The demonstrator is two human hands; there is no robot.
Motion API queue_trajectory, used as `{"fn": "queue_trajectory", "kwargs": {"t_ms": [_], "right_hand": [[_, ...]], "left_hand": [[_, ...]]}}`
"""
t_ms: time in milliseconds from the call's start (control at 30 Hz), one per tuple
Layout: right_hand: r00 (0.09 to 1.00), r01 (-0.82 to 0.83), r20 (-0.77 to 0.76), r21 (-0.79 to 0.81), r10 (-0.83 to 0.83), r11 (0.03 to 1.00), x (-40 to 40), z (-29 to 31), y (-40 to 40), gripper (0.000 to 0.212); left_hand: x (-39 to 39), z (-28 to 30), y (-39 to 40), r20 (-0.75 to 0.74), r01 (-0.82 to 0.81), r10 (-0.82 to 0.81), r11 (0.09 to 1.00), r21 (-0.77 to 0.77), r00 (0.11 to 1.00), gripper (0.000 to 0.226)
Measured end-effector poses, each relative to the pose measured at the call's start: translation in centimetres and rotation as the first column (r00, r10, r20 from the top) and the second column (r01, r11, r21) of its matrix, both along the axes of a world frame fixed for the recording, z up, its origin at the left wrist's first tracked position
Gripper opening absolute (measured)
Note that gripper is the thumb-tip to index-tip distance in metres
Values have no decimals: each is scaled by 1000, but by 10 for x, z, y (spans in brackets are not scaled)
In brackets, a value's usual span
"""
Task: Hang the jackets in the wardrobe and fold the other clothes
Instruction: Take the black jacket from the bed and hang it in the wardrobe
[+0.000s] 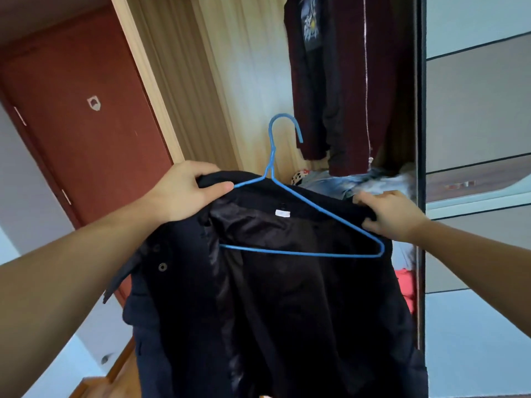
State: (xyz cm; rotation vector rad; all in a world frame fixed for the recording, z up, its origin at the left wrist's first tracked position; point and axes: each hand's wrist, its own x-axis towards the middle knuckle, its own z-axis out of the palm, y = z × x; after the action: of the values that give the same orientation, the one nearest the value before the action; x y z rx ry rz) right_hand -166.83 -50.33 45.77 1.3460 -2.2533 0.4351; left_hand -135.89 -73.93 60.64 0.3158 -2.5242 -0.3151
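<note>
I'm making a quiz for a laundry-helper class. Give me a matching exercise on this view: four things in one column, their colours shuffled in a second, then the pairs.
Things:
1. hanger
2. held jacket
3. hanging jacket
4. door

Colours:
A. maroon with a zip
B. reddish brown
C. blue
D. dark navy

Pairs: 1-C, 2-D, 3-A, 4-B
</note>
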Motion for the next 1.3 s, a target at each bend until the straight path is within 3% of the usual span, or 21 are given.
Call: {"fn": "queue_trajectory", "kwargs": {"t_ms": [100, 333, 500, 633, 933, 1033, 1100, 1200, 1300], "right_hand": [[999, 21, -30, 24, -20, 999, 2, 16, 2, 39], [969, 146, -191, -54, -154, 988, 36, 66, -7, 34], [987, 146, -39, -156, -153, 977, 63, 100, -20, 36], [992, 115, -25, -253, -126, 961, 67, 139, -10, 30], [879, 303, -330, -176, -346, 937, 61, 196, 27, 26], [823, 276, -519, 9, -232, 961, 85, 190, 21, 25], [891, 204, -429, 83, -150, 975, 100, 183, 15, 21], [995, 92, -29, -26, -93, 995, 118, 177, 6, 9], [998, 25, 56, -84, -21, 996, 132, 173, -5, 21]], "left_hand": [[3, -9, -13, -15, -113, 112, 990, -89, 994, 15], [-13, -21, -13, -136, -225, 223, 974, 1, 965, 15], [-23, -13, 2, -203, -42, 65, 993, 115, 977, 15], [-22, -7, 9, -195, 83, -39, 970, 226, 980, 13], [-24, 6, 23, -142, 300, -266, 875, 379, 954, 5], [-29, 11, 25, -151, 325, -288, 871, 368, 945, 7], [-34, 11, 23, -185, 290, -238, 892, 347, 953, 6], [-41, 2, 22, -209, 250, -188, 912, 324, 960, 9], [-44, -5, 27, -256, 277, -202, 910, 309, 946, 6]]}}
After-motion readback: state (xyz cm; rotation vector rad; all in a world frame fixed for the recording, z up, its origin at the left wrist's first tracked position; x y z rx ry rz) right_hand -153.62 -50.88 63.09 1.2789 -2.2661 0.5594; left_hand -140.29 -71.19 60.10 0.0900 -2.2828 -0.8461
